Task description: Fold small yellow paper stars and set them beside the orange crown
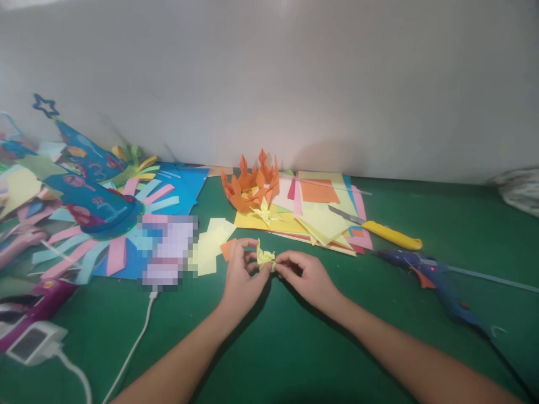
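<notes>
A small folded piece of pale yellow paper (pixel 265 258) is held between my two hands above the green table. My left hand (pixel 246 273) grips it from the left, thumb below and fingers curled behind. My right hand (pixel 307 276) pinches its right edge between thumb and fingertips. Just beyond, a yellow paper flower (pixel 266 215) lies on yellow sheets, in front of an orange folded-paper crown (pixel 249 182). An orange paper scrap (pixel 228 249) and pale yellow paper pieces (pixel 208 247) lie left of my left hand.
Coloured sheets (pixel 322 221) and a yellow cutter (pixel 391 234) lie at the back right, near a blue glue gun (pixel 442 283). Decorated blue cones (pixel 95 199) with paper strips fill the left, by a blurred-out device (pixel 170 252) with a white cable (pixel 138 339).
</notes>
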`<state>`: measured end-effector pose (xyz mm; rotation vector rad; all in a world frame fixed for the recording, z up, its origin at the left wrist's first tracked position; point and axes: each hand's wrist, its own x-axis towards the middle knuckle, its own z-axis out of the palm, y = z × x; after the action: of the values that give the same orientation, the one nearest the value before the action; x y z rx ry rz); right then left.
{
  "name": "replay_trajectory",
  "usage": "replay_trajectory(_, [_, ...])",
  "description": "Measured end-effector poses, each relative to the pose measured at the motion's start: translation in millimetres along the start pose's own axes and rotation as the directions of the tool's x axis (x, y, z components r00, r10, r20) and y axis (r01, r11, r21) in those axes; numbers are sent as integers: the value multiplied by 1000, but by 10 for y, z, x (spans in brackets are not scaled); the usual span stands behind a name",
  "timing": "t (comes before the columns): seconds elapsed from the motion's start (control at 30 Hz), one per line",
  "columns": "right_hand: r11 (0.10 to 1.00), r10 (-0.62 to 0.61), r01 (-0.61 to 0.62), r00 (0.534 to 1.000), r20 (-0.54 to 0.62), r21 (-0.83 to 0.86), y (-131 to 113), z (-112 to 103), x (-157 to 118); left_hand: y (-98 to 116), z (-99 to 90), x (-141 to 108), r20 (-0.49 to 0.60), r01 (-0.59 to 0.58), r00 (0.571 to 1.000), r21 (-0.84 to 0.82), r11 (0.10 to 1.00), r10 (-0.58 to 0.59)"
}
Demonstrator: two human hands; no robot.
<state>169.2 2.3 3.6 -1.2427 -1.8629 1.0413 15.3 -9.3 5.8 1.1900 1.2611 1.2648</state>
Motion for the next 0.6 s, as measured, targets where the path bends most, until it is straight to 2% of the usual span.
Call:
replay_trajectory(0.1, [998, 40, -41, 999, 15, 48, 5, 5, 3, -14, -2, 5, 24, 53, 998, -29, 998, -52])
replay_trajectory(0.27, [998, 57, -57, 998, 7, 38, -8, -6, 6, -29, -3, 8, 27, 89, 996, -49, 995, -87])
replay_trajectory(0.6, [995, -8, 7, 1000, -6, -99, -65, -11, 3, -9, -9, 25, 36, 169, 985, -100, 981, -166])
